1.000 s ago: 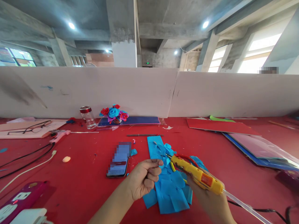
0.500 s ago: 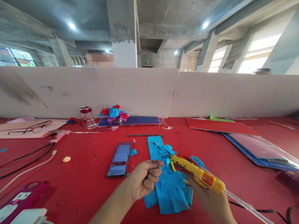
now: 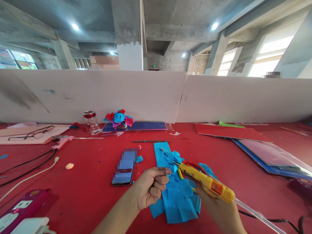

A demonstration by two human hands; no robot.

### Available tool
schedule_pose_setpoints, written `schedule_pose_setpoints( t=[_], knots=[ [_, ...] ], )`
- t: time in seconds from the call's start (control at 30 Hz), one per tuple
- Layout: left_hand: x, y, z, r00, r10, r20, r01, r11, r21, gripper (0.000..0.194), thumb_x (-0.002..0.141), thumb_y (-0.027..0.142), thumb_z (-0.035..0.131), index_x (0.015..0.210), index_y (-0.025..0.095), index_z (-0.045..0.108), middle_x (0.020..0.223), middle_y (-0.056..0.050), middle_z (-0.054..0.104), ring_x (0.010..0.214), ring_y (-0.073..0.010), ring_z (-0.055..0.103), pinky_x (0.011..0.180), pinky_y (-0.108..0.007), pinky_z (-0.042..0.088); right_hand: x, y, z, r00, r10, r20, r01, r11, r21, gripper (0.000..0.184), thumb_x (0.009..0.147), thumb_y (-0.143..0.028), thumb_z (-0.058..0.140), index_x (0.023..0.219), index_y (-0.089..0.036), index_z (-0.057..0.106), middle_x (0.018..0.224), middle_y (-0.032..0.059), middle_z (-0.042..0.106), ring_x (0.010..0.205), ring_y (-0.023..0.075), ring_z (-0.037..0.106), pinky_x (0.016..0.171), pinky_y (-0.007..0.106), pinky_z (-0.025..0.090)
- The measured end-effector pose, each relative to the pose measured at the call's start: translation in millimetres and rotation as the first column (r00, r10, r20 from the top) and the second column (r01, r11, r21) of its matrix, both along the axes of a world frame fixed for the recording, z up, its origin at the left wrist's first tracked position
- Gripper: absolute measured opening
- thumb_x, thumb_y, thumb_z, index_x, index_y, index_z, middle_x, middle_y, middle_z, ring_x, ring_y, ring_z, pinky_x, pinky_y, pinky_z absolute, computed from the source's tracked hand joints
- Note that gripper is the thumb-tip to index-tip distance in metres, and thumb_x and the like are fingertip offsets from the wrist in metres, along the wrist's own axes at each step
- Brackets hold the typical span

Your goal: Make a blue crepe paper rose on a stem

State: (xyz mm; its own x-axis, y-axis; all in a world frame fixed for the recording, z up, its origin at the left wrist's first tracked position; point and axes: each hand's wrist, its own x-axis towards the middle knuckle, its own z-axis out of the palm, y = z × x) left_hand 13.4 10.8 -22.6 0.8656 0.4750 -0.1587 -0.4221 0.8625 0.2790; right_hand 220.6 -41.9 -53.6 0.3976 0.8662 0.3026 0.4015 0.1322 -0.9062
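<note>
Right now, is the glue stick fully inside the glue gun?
No, partly out: a clear length of glue stick extends from the rear of the glue gun in the right hand; its inner end is hidden.

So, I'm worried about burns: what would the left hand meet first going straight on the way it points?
Probably the yellow glue gun, near its front end, held in the right hand; the left hand points rightward towards it. Depth is unclear; it might pass clear.

Head-worn view, forward and down, apparently near red table (image 3: 83, 191)
</note>
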Motion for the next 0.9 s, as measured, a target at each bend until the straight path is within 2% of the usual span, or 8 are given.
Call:
schedule_pose_setpoints(
  t=[0.17,0.27,0.4,0.5,0.57,0.77,0.9],
  knots=[
    [0,0,-2.2,1.0,-0.004,0.017,0.004,1.0,-0.016,0.012,0.082,0.009,0.04,0.073,0.01,0.048,0.053,0.009,0.013,0.033,-0.0001,0.014,0.028,-0.008,0.003,1,-1,-1.5,0.988,-0.005,0.156,-0.012,0.994,0.106,0.021,0.059,-0.035,0.06,0.069,-0.016,0.063,0.05,0.0019,0.064,0.04,0.0168,0.059,0.037,0.022,0.049],
    [0,0,-2.0,1.0,0.0,0.028,0.001,1.0,-0.024,0.012,0.083,0.009,0.039,0.073,0.01,0.047,0.053,0.009,0.012,0.033,-0.0003,0.014,0.028,-0.008,0.003,0,-2,0.0,0.979,0.02,0.201,-0.044,0.992,0.117,0.018,0.061,-0.034,0.059,0.065,-0.017,0.063,0.05,0.0015,0.062,0.039,0.0154,0.057,0.037,0.021,0.048],
    [0,0,-0.3,1.0,0.002,0.013,-0.001,0.999,-0.04,0.012,0.083,0.009,0.039,0.073,0.011,0.046,0.053,0.01,0.012,0.033,-0.0006,0.013,0.028,-0.008,0.003,0,-2,1.1,0.993,0.017,0.113,-0.024,0.997,0.067,0.023,0.057,-0.036,0.06,0.066,-0.015,0.062,0.049,0.0032,0.063,0.039,0.0175,0.058,0.036,0.023,0.049],
    [-1,0,1.0,1.0,0.0,0.012,0.001,0.999,-0.05,0.012,0.083,0.009,0.039,0.073,0.012,0.045,0.053,0.01,0.012,0.033,-0.0008,0.013,0.028,-0.008,0.003,0,-1,-1.7,1.0,0.011,-0.005,-0.012,1.0,-0.026,0.036,0.055,-0.039,0.062,0.077,-0.011,0.062,0.05,0.0053,0.064,0.041,0.0218,0.06,0.036,0.027,0.05],
    [-1,0,1.5,1.0,-0.003,0.017,0.004,0.999,-0.053,0.012,0.084,0.009,0.039,0.074,0.012,0.045,0.054,0.009,0.011,0.033,-0.0007,0.013,0.028,-0.008,0.002,1,-1,-5.3,0.999,0.015,-0.029,-0.017,0.999,-0.041,0.041,0.055,-0.04,0.062,0.082,-0.01,0.062,0.053,0.0066,0.065,0.043,0.0232,0.061,0.037,0.029,0.051],
    [-1,0,1.1,1.0,-0.011,0.029,0.013,0.998,-0.055,0.014,0.084,0.009,0.038,0.073,0.011,0.046,0.053,0.009,0.011,0.033,-0.0004,0.014,0.028,-0.008,0.002,5,0,-15.5,0.993,0.033,0.116,-0.043,0.995,0.085,0.032,0.063,-0.038,0.061,0.082,-0.012,0.063,0.067,0.0086,0.068,0.052,0.0219,0.064,0.047,0.029,0.055],
    [-1,0,1.0,1.0,-0.019,0.025,0.021,0.998,-0.06,0.013,0.084,0.009,0.038,0.074,0.011,0.046,0.054,0.009,0.01,0.033,-0.0009,0.013,0.028,-0.008,0.002,3,6,-17.8,0.989,-0.066,0.131,0.045,0.987,0.156,0.034,0.059,-0.042,0.061,0.076,-0.013,0.063,0.054,0.0057,0.065,0.04,0.0192,0.059,0.038,0.027,0.052]
  ],
)
